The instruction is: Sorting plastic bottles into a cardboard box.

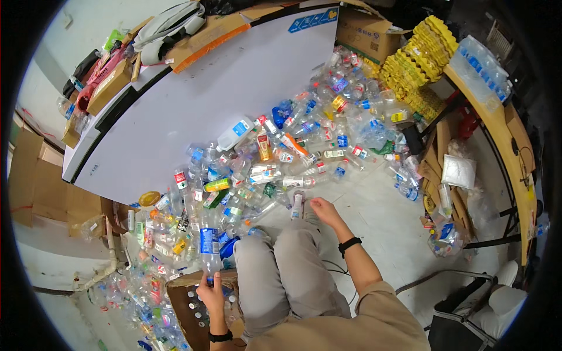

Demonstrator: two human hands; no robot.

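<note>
My left hand [211,293] grips a large clear plastic bottle with a blue label [209,241] by its neck end, near a blue cap. The bottle's base points away from me. Beneath that hand stands an open cardboard box [179,307] with bottles inside, their white caps showing. My right hand [323,210] is over the floor beyond my right knee, its fingers curled together; whether it holds anything small cannot be told. Just left of it lies a clear bottle with a pale label [297,205]. A large pile of empty plastic bottles [263,171] spreads before me.
A white panel [197,96] stands behind the pile. Yellow stacked trays [421,52] and a yellow-edged table [496,118] are at right, with folded cardboard [439,153] below. A dark-framed chair [461,307] stands at lower right. Pipes [109,250] run along the left wall.
</note>
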